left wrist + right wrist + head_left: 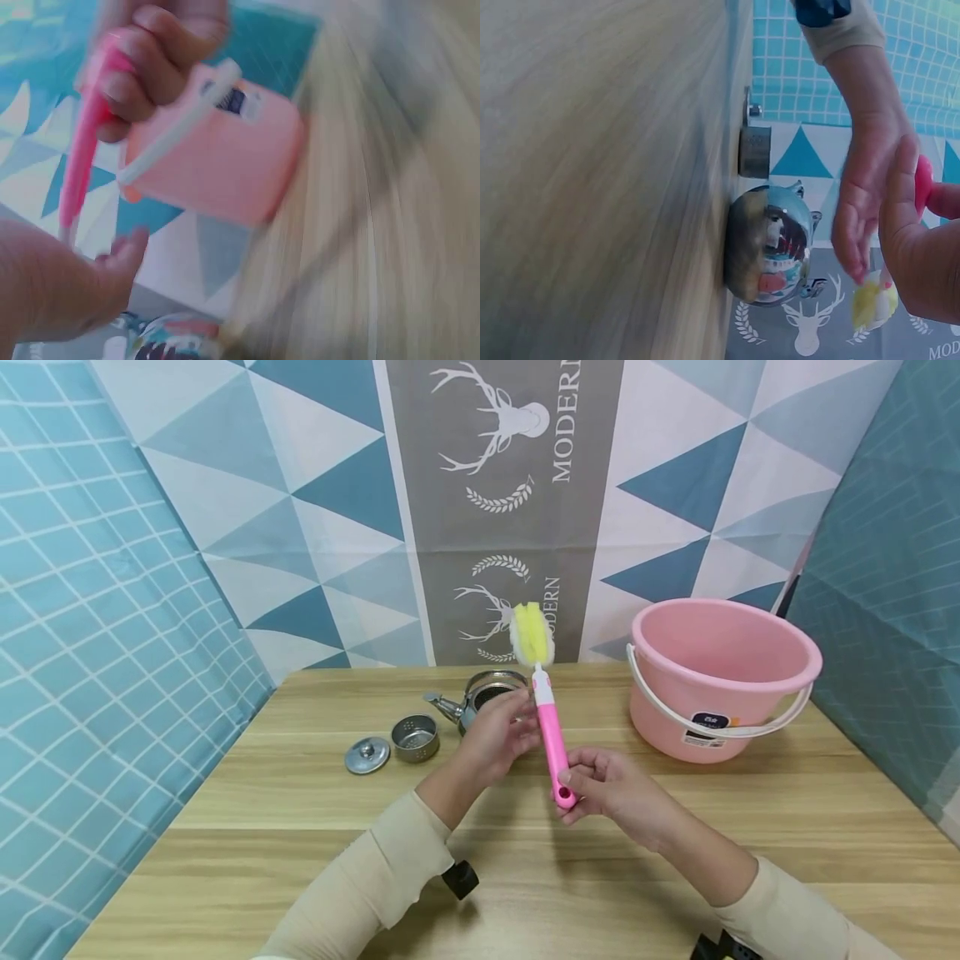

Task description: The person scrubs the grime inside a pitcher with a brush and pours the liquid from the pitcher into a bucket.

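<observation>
A cleaning brush [553,735] with a pink handle, white neck and yellow-and-white sponge head is held up over the table, sponge end up. My right hand [611,789] pinches the lower end of its handle between thumb and fingers. Beside the neck, my left hand [498,739] has its fingers fairly straight; whether it touches the brush is unclear. Behind the left hand stands a shiny metal kettle [780,251], partly hidden in the head view. To its left are a perforated metal strainer [415,739] and a round lid [367,755] with a knob.
A pink bucket [697,714] with a white handle stands at the right rear of the wooden table [300,860]. Patterned cloth [337,527] hangs behind, and blue tiled-pattern sheets [97,593] line the sides. A dark wrist device [460,878] shows under the left sleeve.
</observation>
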A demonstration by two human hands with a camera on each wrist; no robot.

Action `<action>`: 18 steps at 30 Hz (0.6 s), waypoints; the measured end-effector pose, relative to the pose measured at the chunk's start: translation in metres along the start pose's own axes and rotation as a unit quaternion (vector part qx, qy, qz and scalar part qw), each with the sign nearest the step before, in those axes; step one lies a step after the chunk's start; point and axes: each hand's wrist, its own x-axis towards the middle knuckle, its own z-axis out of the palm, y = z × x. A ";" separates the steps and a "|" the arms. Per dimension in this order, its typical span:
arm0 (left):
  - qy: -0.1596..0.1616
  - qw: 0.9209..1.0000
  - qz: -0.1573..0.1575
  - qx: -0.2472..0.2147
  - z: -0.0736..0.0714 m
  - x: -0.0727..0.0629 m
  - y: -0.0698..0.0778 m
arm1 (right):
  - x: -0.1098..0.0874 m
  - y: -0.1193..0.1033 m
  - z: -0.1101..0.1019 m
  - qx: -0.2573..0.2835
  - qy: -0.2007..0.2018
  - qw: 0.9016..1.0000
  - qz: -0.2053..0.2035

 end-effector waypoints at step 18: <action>-0.033 0.991 -0.068 -0.111 0.020 -0.006 0.003 | -0.001 0.004 0.012 -0.138 -0.006 0.990 -0.017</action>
